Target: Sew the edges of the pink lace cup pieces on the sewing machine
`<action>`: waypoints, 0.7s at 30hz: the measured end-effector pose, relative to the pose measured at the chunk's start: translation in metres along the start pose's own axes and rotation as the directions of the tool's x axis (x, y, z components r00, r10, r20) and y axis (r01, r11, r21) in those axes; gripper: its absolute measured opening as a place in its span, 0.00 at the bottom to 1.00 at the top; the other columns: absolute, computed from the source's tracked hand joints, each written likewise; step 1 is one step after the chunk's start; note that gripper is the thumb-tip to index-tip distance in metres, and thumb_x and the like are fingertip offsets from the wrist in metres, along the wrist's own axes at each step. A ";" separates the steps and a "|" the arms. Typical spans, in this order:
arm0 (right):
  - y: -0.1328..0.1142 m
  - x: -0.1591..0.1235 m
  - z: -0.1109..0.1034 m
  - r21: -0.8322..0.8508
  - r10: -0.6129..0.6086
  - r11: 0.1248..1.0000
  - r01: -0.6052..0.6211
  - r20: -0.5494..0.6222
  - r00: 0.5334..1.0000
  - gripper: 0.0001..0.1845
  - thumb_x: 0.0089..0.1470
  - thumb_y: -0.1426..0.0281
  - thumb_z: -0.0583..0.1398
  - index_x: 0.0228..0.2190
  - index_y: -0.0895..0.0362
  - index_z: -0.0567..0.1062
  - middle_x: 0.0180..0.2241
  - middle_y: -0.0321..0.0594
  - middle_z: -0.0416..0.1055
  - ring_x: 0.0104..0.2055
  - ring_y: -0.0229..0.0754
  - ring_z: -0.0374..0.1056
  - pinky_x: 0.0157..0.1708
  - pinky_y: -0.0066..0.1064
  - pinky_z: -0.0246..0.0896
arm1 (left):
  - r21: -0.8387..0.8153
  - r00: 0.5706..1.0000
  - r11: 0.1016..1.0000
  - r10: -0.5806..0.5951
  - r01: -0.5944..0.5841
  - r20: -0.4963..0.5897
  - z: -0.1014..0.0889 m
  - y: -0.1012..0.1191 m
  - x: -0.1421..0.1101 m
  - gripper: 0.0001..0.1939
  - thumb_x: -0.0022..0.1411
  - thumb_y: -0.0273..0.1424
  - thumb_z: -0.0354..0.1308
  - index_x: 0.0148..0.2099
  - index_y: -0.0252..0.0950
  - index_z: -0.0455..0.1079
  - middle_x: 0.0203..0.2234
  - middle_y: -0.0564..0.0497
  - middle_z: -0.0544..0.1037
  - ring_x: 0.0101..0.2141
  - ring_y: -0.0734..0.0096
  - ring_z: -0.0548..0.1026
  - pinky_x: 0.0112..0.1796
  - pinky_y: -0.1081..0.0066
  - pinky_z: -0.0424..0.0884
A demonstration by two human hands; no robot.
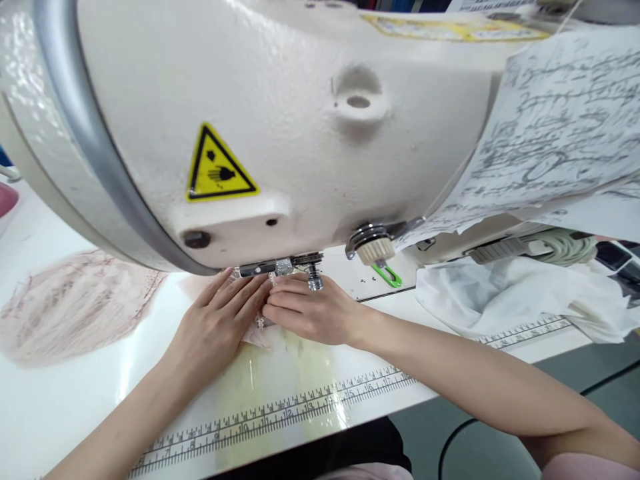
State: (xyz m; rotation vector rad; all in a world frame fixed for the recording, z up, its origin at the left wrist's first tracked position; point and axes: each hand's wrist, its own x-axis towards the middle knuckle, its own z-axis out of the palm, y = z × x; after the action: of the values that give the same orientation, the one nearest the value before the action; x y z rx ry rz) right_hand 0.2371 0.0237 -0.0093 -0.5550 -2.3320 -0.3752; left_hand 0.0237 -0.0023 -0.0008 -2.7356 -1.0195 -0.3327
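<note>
A white sewing machine (300,153) fills the upper middle of the head view. Below its head, my left hand (217,327) lies flat with fingers stretched over a piece of pale pink lace fabric (257,337). My right hand (317,310) is closed at the right side of that fabric, its bent fingers gripping the lace edge. Both hands meet close beneath the machine head. The fingertips and much of the fabric are hidden by the hands and the machine, and I cannot see the needle.
Another sheer pink lace piece (80,303) lies on the white table at left. A printed ruler strip (280,410) runs along the front edge. At right are white cloth (500,293), a green plastic tool (387,275), a coiled cord (563,247) and handwritten paper (555,127).
</note>
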 end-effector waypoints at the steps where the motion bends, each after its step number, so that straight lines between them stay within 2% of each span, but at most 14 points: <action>1: -0.001 0.000 0.000 0.006 0.002 1.000 -0.002 -0.001 1.000 0.12 0.57 0.79 0.57 0.27 0.56 0.77 0.24 0.27 0.73 0.24 0.30 0.62 0.21 0.26 0.52 | -0.006 1.000 1.000 0.005 -0.005 0.001 0.000 -0.002 -0.001 0.24 0.66 0.22 0.43 0.63 0.28 0.60 0.59 0.43 0.67 0.58 0.57 0.67 0.58 0.54 0.61; 6: -0.006 -0.001 0.006 0.005 -0.019 1.000 0.019 0.014 1.000 0.10 0.58 0.79 0.57 0.28 0.58 0.76 0.24 0.30 0.73 0.27 0.32 0.64 0.20 0.25 0.56 | -0.058 0.999 0.998 0.021 -0.019 0.026 0.000 -0.014 -0.006 0.29 0.63 0.22 0.45 0.67 0.35 0.54 0.59 0.48 0.67 0.56 0.57 0.69 0.51 0.56 0.66; 11: -0.011 -0.002 0.012 0.010 -0.042 0.999 0.041 0.063 0.997 0.09 0.59 0.79 0.56 0.30 0.59 0.75 0.26 0.32 0.73 0.31 0.33 0.66 0.28 0.25 0.65 | -0.100 0.999 0.995 -0.001 0.005 0.043 0.001 -0.022 -0.009 0.33 0.62 0.22 0.46 0.68 0.40 0.49 0.60 0.50 0.67 0.56 0.57 0.70 0.48 0.58 0.67; 16: -0.014 -0.002 0.017 0.038 -0.058 0.998 0.055 0.067 0.996 0.08 0.58 0.78 0.57 0.31 0.61 0.75 0.25 0.35 0.72 0.32 0.35 0.67 0.33 0.27 0.68 | -0.115 0.997 0.993 0.016 -0.007 0.075 -0.001 -0.029 -0.010 0.34 0.61 0.25 0.48 0.69 0.41 0.49 0.59 0.51 0.67 0.55 0.58 0.70 0.43 0.61 0.68; 21: -0.017 -0.002 0.021 0.087 -0.050 0.996 0.037 0.151 0.987 0.08 0.59 0.78 0.56 0.34 0.59 0.75 0.29 0.37 0.74 0.37 0.36 0.67 0.37 0.28 0.68 | -0.084 0.997 0.996 0.042 -0.036 0.071 -0.002 -0.034 -0.009 0.38 0.54 0.22 0.47 0.68 0.41 0.51 0.57 0.51 0.70 0.53 0.60 0.72 0.42 0.62 0.69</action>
State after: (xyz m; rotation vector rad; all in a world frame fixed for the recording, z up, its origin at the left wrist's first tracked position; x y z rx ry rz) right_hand 0.2179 0.0174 -0.0276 -0.5086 -2.4980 -0.2617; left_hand -0.0060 0.0168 0.0021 -2.8567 -0.9902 -0.2768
